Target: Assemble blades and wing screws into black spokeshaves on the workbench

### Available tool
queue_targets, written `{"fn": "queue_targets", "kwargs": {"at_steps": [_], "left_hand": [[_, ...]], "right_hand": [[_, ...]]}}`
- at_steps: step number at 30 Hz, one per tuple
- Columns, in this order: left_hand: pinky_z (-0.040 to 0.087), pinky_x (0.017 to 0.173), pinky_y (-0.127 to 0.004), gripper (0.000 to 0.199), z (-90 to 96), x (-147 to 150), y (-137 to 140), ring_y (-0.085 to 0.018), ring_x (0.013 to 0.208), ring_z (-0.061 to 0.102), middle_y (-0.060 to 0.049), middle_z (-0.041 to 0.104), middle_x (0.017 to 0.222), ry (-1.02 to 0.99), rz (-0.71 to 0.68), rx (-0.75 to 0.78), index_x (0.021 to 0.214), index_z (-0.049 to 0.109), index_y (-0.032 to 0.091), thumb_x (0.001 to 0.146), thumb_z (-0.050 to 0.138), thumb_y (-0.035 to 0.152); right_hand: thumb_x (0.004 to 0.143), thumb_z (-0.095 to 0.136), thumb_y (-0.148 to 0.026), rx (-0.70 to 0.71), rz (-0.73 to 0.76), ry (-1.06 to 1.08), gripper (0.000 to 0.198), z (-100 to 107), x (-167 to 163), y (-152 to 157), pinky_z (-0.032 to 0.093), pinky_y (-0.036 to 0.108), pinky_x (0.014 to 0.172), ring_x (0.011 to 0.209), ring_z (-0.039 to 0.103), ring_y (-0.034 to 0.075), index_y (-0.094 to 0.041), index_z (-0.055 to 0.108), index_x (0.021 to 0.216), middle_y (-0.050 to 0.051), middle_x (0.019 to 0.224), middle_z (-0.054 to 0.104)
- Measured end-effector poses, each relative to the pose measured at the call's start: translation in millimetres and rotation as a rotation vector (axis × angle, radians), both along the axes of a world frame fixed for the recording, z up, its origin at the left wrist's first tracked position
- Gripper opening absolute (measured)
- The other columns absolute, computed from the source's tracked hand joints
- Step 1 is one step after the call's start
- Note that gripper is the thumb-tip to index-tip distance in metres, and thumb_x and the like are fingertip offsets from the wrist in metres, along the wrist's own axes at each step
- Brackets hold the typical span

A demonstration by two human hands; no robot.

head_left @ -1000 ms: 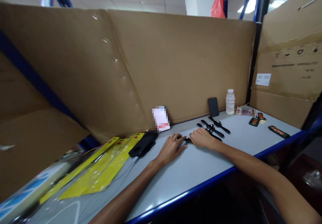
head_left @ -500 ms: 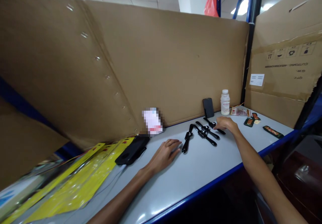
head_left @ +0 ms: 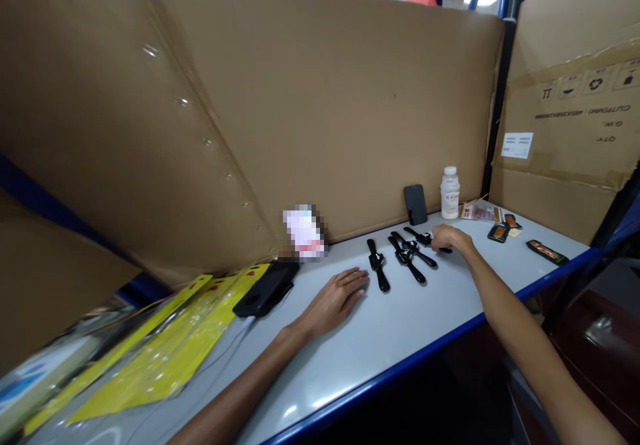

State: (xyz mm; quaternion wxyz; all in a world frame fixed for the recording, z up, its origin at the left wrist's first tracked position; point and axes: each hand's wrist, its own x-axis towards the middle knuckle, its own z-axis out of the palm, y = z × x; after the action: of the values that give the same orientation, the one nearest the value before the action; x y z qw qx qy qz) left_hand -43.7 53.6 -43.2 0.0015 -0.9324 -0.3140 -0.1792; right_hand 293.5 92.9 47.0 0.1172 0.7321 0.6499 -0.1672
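Several black spokeshaves lie in a loose row on the grey tabletop. My left hand point(head_left: 337, 300) rests low on the table with its fingers stretched out, their tips close to the leftmost spokeshave point(head_left: 378, 266). Two more spokeshaves, one point(head_left: 406, 260) partly beside another point(head_left: 415, 250), lie close together in the middle. At the right end, my right hand point(head_left: 451, 240) has its fingers closed around one handle of the last spokeshave point(head_left: 424, 238). Its far handle points toward the back, and part of it is hidden by the hand.
Behind them a dark phone point(head_left: 415, 204) leans on the cardboard wall point(head_left: 325, 112), near a white bottle point(head_left: 450, 193). Small packets point(head_left: 547, 252) lie at the right. On the left are a black device point(head_left: 267, 290) with a cable and yellow packaging point(head_left: 175, 358).
The leftmost spokeshave has turned and now lies apart from its neighbour, whose end it seemed to meet before. My right hand stays at the rightmost one. The view has tilted down slightly.
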Motion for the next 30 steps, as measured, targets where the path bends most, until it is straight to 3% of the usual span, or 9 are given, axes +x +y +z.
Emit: {"fn": "queue_targets", "kwargs": {"at_steps": [9, 12, 16, 19, 23, 26, 30], "left_hand": [[0.050, 0.104, -0.051, 0.035, 4.6, -2, 0, -0.028, 0.129, 0.055, -0.009, 0.064, 0.136, -0.005, 0.029, 0.079, 0.130, 0.061, 0.022, 0.103, 0.042, 0.032], [0.051, 0.099, -0.048, 0.033, 13.1, -2, -3, -0.027, 0.122, 0.058, -0.010, 0.066, 0.128, -0.088, 0.053, 0.142, 0.127, 0.062, 0.022, 0.103, 0.041, 0.030], [0.049, 0.097, -0.045, 0.032, 24.9, -3, -10, -0.024, 0.113, 0.058, -0.010, 0.065, 0.121, -0.229, 0.110, 0.239, 0.126, 0.062, 0.023, 0.103, 0.040, 0.029], [0.048, 0.092, -0.043, 0.031, 30.5, -2, -15, -0.024, 0.106, 0.059, -0.010, 0.067, 0.112, -0.253, 0.133, 0.276, 0.121, 0.064, 0.022, 0.103, 0.040, 0.029], [0.047, 0.083, -0.039, 0.030, 32.4, 0, -16, -0.023, 0.092, 0.060, -0.008, 0.068, 0.097, -0.129, 0.114, 0.221, 0.109, 0.068, 0.021, 0.103, 0.042, 0.035], [0.045, 0.078, -0.036, 0.033, 31.4, 1, -16, -0.022, 0.084, 0.058, -0.007, 0.065, 0.086, -0.014, 0.089, 0.173, 0.092, 0.068, 0.020, 0.103, 0.043, 0.040], [0.042, 0.068, -0.030, 0.033, 29.5, 3, -17, -0.019, 0.077, 0.059, -0.004, 0.063, 0.080, 0.101, 0.064, 0.064, 0.083, 0.063, 0.020, 0.103, 0.043, 0.038]], "right_hand": [[0.096, 0.063, -0.039, 0.196, 0.145, 0.085, 0.038, -9, 4, 12, 0.055, 0.046, 0.087, 0.106, 0.063, 0.025, -0.018, 0.059, 0.128, 0.010, 0.128, 0.060], [0.093, 0.065, -0.033, 0.244, 0.257, 0.151, 0.030, -9, -6, 8, 0.053, 0.034, 0.074, 0.088, 0.065, 0.020, -0.015, 0.064, 0.116, 0.007, 0.107, 0.066], [0.079, 0.069, -0.023, 0.314, 0.463, 0.268, 0.016, -10, -34, -3, 0.034, 0.022, 0.060, 0.073, 0.055, 0.013, -0.017, 0.066, 0.094, -0.002, 0.080, 0.062], [0.073, 0.069, -0.021, 0.283, 0.618, 0.351, 0.016, -14, -60, -16, 0.029, 0.022, 0.057, 0.068, 0.049, 0.012, -0.019, 0.065, 0.089, -0.004, 0.073, 0.058], [0.069, 0.070, -0.015, 0.191, 0.777, 0.412, 0.014, -20, -87, -32, 0.030, 0.022, 0.058, 0.064, 0.048, 0.011, -0.019, 0.066, 0.082, -0.005, 0.068, 0.057], [0.070, 0.073, -0.014, 0.159, 0.843, 0.436, 0.014, -27, -99, -39, 0.032, 0.021, 0.059, 0.063, 0.049, 0.011, -0.018, 0.067, 0.082, -0.006, 0.066, 0.056], [0.075, 0.078, -0.027, 0.165, 0.876, 0.464, 0.015, -34, -104, -42, 0.034, 0.021, 0.058, 0.060, 0.052, 0.010, -0.019, 0.070, 0.085, -0.006, 0.064, 0.059]]}}
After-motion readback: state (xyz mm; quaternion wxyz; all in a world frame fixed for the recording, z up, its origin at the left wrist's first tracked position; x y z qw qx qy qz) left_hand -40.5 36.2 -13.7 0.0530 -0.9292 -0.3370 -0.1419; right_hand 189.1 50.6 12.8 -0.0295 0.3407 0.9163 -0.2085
